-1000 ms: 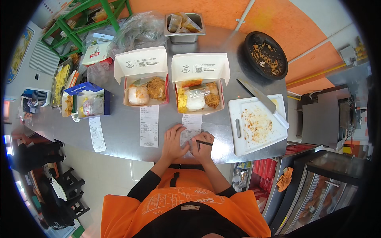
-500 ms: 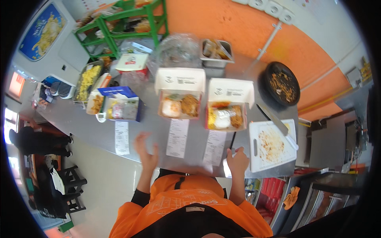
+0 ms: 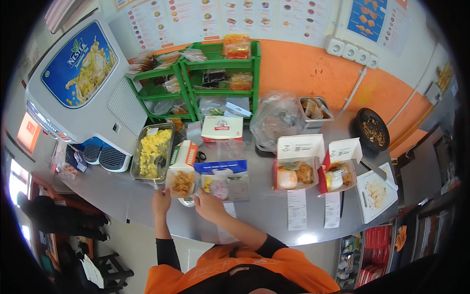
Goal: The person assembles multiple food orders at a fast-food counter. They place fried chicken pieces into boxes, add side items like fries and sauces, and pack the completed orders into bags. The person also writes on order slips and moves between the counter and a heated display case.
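A small paper food box (image 3: 171,191) with golden fried pieces (image 3: 183,183) stands on the steel counter, its lid up. My left hand (image 3: 161,201) is closed on its near left corner. At its near right corner, the bent fingers of my right hand (image 3: 209,206) close in on the side; my palm hides part of the grip. Just right of it stands an open blue box (image 3: 235,167) with a lumpy yellow food, a wrapped white portion and a clear packet. Farther right, two open meal boxes (image 3: 296,147) (image 3: 344,148) hold rice and fried chicken.
A tray of scrambled egg (image 3: 152,152) sits left, beside the drink dispenser (image 3: 93,98). Green racks (image 3: 223,66) with packets and a closed box (image 3: 222,128) stand behind. Paper slips (image 3: 296,210) lie near the front edge. At right are a knife (image 3: 377,171), cutting board (image 3: 374,193) and black mortar (image 3: 373,130).
My view has swung left and up. Both hands have moved left, from apart and empty near the counter's front to the small paper food box.
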Demonstrator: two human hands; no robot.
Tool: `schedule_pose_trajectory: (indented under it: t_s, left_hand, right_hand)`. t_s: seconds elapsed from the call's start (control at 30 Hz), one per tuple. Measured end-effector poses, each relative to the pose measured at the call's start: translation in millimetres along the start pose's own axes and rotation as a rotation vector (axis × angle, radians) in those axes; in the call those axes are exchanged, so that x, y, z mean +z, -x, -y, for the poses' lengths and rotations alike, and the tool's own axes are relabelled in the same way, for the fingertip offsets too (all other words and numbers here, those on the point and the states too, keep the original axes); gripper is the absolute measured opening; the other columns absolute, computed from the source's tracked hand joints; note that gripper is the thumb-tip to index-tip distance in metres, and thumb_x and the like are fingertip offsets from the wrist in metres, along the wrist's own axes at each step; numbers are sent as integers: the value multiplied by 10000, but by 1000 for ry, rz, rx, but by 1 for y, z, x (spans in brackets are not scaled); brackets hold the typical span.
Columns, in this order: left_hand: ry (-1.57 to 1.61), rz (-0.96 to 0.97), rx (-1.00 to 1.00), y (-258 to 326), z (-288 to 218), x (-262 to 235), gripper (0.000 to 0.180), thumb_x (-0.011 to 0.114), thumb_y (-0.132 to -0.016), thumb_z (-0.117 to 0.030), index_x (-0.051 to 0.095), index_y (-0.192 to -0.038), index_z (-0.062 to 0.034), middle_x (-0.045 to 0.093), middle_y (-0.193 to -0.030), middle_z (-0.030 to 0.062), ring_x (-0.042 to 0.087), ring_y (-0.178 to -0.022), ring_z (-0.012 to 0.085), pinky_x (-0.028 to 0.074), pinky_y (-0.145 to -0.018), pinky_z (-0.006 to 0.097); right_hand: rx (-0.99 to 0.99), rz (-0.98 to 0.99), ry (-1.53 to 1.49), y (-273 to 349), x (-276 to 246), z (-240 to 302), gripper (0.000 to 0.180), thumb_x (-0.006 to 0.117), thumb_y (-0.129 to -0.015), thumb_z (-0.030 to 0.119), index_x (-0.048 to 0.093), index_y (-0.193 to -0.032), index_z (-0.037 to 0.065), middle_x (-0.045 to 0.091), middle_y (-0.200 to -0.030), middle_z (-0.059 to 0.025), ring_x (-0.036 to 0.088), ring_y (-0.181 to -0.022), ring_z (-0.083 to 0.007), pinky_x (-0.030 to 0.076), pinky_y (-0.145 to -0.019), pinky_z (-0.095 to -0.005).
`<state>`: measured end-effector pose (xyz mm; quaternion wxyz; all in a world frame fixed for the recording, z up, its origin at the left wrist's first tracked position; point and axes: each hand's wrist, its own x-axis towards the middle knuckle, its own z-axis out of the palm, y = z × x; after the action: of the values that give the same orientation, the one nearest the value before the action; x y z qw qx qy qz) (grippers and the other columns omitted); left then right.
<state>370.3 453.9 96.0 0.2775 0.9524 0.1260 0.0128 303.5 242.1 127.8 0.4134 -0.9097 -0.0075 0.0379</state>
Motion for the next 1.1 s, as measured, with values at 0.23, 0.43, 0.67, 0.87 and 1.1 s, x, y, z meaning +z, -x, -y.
schedule_pose_trajectory:
  t_s: [0.23, 0.43, 0.67, 0.87, 1.1]
  left_hand:
    - [373, 46, 287, -20, 30, 12, 234, 586, -873, -135, 651, -1025, 31, 626, -846, 191, 650, -687, 322, 516, -646, 381]
    - [411, 30, 246, 57, 23, -66, 183, 587, -848, -35, 654, -990, 59, 625, -844, 175, 678, -717, 268, 546, -614, 325]
    - [467, 58, -13, 118, 93, -62, 202, 624, -828, -49, 656, -991, 67, 639, -872, 165, 682, -721, 239, 569, -617, 308]
    - [436, 45, -12, 101, 119, -39, 351, 659, -842, -173, 608, -1102, 58, 640, -940, 173, 673, -814, 281, 549, -695, 349]
    - [191, -97, 128, 1, 43, -50, 530, 735, -792, -255, 551, -1220, -1, 654, -974, 144, 646, -895, 290, 524, -748, 367]
  right_hand:
    - [222, -128, 131, -57, 55, 13, 330, 443, -910, 224, 505, -1093, -44, 653, -749, -224, 658, -708, -389, 521, -632, -507]
    - [111, -49, 118, 6, 46, 42, 279, 468, -899, 197, 502, -1111, 18, 629, -702, -211, 618, -656, -419, 491, -603, -532]
    - [165, 222, 86, 48, 82, 49, 251, 442, -917, 218, 520, -1069, 34, 632, -788, -246, 618, -723, -434, 478, -656, -555]
    - [206, 139, 232, 25, 98, 47, 459, 486, -910, 377, 518, -1142, -18, 652, -841, -242, 644, -796, -411, 513, -662, -505]
    - [97, -152, 313, -78, 101, 71, 747, 599, -815, 509, 462, -1223, -103, 648, -889, -249, 663, -804, -381, 539, -691, -459]
